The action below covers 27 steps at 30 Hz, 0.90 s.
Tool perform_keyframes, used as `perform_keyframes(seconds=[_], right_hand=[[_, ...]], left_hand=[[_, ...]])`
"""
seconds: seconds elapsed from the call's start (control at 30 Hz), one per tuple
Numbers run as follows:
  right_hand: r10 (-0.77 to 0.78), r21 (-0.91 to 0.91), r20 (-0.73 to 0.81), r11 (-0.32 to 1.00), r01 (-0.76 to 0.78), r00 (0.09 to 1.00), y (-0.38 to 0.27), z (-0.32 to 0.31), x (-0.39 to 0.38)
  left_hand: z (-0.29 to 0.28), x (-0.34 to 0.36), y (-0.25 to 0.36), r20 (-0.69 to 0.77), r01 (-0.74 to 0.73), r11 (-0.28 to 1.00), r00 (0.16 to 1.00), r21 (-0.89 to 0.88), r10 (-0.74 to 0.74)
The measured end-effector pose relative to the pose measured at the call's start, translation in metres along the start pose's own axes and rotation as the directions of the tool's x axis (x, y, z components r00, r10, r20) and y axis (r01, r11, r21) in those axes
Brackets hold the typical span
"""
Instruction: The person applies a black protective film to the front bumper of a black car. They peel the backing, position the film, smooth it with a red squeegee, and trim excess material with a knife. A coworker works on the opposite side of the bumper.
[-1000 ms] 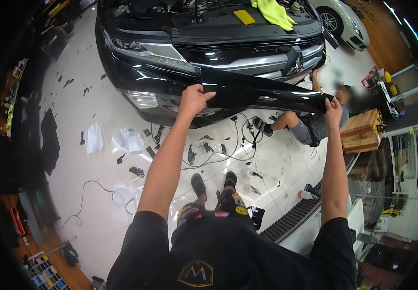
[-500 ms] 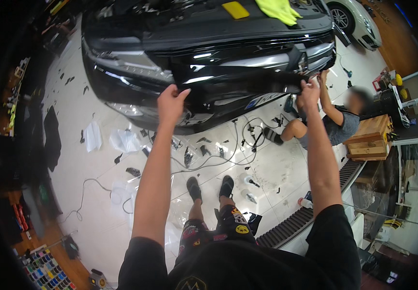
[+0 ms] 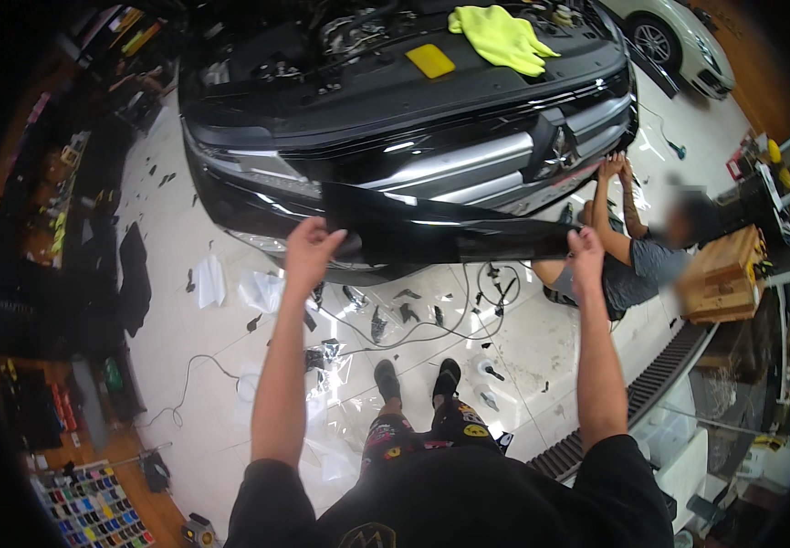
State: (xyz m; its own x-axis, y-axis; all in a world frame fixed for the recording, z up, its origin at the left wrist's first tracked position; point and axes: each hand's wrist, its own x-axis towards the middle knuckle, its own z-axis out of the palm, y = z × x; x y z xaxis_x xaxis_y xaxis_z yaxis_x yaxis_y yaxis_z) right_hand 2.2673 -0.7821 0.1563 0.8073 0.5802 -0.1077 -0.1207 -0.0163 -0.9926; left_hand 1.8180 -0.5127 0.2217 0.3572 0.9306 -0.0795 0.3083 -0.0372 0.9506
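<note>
Holding a long, glossy black strip [image 3: 431, 236] out across the front of a dark car [image 3: 272, 128], one hand at each end. Left hand [image 3: 313, 254]: thumb and fingers clamped on the strip's left end, thumb pointing inward. Right hand [image 3: 585, 256]: fingers pinched together on the right end, near its upper corner. Strip runs roughly level between the two, below the silver grille bars [image 3: 468, 169] and in front of the bumper; cannot tell whether it touches the bodywork. Headlight [image 3: 262, 169] lies above and left of the left hand. Engine bay uncovered; a yellow-green cloth [image 3: 504, 38] and a flat yellow card [image 3: 430, 61] lie on the dark trim along its front. Co-worker [image 3: 655, 265] down low, right of the right hand, both hands raised to the car's front corner; a wooden box [image 3: 725, 281] just beside. White car [image 3: 664, 36] beyond, upper right. Pale tiled floor [image 3: 185, 333] carries dark scraps [image 3: 378, 324], crumpled white sheets [image 3: 262, 290], a looping grey cable [image 3: 395, 347] and two bottles [image 3: 489, 369] near the wearer's feet. Dark slatted drain grate [image 3: 667, 367] crosses the floor at right, beyond the right forearm.
</note>
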Motion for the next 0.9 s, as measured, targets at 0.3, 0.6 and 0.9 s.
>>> perform_keyframes(seconds=[0.3, 0.6, 0.9], right_hand=[[-0.222, -0.244, 0.141, 0.937, 0.252, 0.965, -0.058, 0.035, 0.144], [-0.178, -0.363, 0.184, 0.901, 0.235, 0.967, -0.025, 0.073, 0.156], [-0.303, -0.409, 0.209, 0.836, 0.365, 0.93, 0.009, 0.075, 0.181]], left_hand=[[0.08, 0.027, -0.029, -0.45, 0.081, 0.996, 0.891, 0.036, -0.056], [0.043, 0.058, -0.024, -0.437, 0.115, 0.906, 0.896, 0.407, 0.082], [0.032, 0.068, -0.03, -0.42, 0.071, 0.875, 0.894, 0.479, 0.158]])
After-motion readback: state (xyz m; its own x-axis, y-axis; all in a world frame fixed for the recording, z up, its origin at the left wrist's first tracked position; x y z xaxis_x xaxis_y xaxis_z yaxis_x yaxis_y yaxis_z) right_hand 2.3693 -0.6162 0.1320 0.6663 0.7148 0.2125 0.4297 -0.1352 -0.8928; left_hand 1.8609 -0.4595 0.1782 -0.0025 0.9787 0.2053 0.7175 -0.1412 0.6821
